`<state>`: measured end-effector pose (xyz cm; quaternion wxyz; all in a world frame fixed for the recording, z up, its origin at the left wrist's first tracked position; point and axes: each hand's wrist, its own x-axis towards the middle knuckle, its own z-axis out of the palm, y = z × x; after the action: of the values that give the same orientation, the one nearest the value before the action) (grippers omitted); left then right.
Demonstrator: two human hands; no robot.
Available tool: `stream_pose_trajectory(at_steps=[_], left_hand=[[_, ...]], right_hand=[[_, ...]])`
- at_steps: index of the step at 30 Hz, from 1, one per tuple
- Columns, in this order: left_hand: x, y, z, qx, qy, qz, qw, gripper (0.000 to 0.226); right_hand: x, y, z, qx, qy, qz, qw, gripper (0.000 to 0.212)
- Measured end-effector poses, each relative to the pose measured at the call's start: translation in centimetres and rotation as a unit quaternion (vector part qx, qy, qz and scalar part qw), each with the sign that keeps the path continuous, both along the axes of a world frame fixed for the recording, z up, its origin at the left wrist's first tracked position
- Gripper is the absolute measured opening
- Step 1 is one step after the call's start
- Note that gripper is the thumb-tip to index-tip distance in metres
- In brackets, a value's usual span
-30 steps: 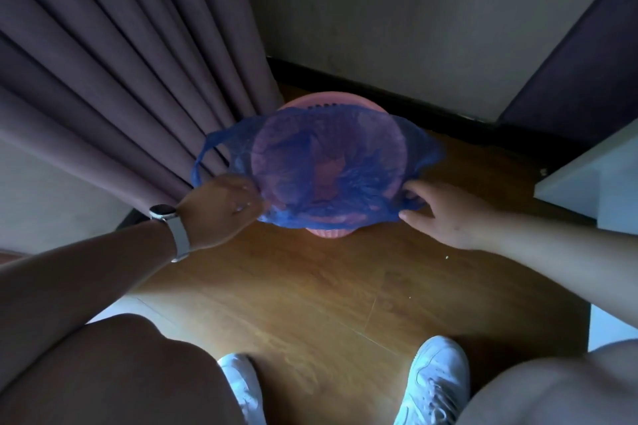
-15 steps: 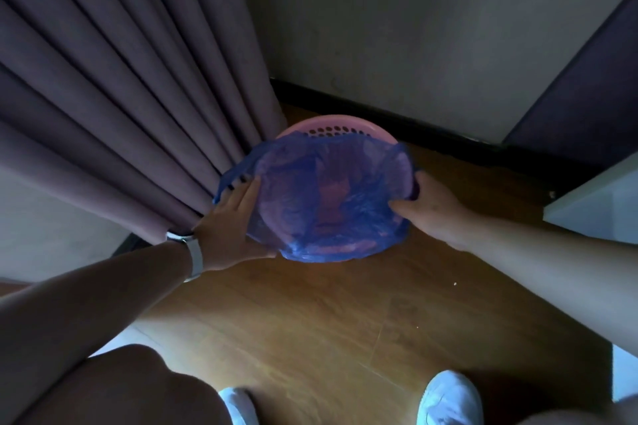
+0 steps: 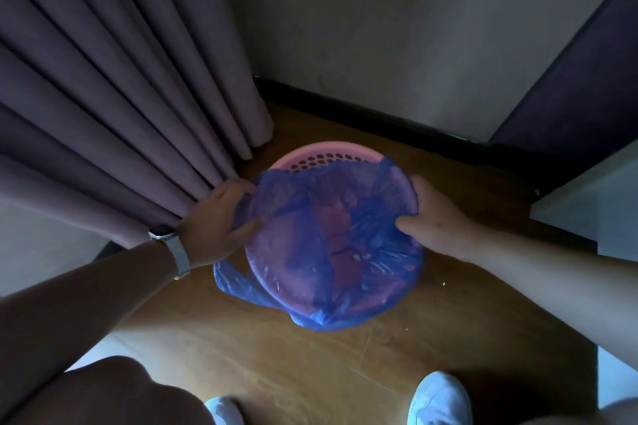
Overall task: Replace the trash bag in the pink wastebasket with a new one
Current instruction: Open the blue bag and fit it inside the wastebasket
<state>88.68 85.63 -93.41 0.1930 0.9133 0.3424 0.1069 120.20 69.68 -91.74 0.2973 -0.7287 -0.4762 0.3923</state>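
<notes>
Round pink plastic wastebasket (image 3: 328, 152) stands on the wooden floor (image 3: 276, 355), close to the wall corner and just beside the mauve pleated curtain (image 3: 121, 97). Small round holes perforate its far wall below the rim. A thin translucent blue plastic trash bag (image 3: 366, 272) is draped into it; pink shows through the film. Near edge of the bag is folded out over the near rim and hangs down the outside, crumpled, with a loose flap at the left. Far rim remains bare.

Left hand (image 3: 215, 217), grey-strapped wristwatch (image 3: 172, 250) on its wrist, has its grip closed, pinching a bunched fold of bag at the left rim. Right hand (image 3: 435, 214) curls over the right rim, grip closed on the bag edge there, thumb pointing inward. The bag stretches between both grips. White sneakers (image 3: 438, 397) show at bottom edge.
</notes>
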Motion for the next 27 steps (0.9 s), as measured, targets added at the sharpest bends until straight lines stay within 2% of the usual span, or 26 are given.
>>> stream_pose_trajectory(at_steps=[4,8,12,14,17,19,21,24,27], left_hand=[[1.2,-0.5,0.4,-0.022,-0.031,0.084,0.996,0.047],[2.0,-0.8,0.3,0.003,-0.019,0.081,0.997,0.026],[1.9,-0.3,0.4,-0.014,-0.022,0.104,0.994,0.026],[1.9,-0.1,0.4,-0.007,-0.021,0.1,0.995,0.026],[2.1,0.2,0.5,0.012,-0.017,0.085,0.996,0.027],[2.3,0.6,0.4,0.009,-0.003,0.088,0.996,0.028],[2.3,1.1,0.2,-0.007,0.005,0.097,0.995,0.029],[2.4,1.5,0.0,-0.033,-0.005,0.104,0.994,0.031],[2.5,1.7,-0.4,-0.054,-0.023,0.111,0.992,0.019]], right_hand=[[-0.2,0.2,0.0,-0.017,-0.026,0.012,0.999,0.035],[-0.2,0.1,-0.2,-0.039,-0.063,0.019,0.997,0.021],[-0.5,0.1,-0.4,-0.031,-0.093,0.033,0.995,0.015],[-0.1,0.5,-0.2,0.003,-0.159,0.037,0.987,0.026],[1.0,1.7,0.2,0.068,-0.267,0.105,0.956,0.052],[1.3,2.3,0.2,0.074,-0.268,0.145,0.95,0.064],[1.3,3.3,-0.1,0.076,-0.27,0.156,0.947,0.065],[1.2,5.6,-0.4,0.076,-0.303,0.162,0.936,0.055],[0.7,7.6,-1.0,0.117,-0.259,0.124,0.951,0.025]])
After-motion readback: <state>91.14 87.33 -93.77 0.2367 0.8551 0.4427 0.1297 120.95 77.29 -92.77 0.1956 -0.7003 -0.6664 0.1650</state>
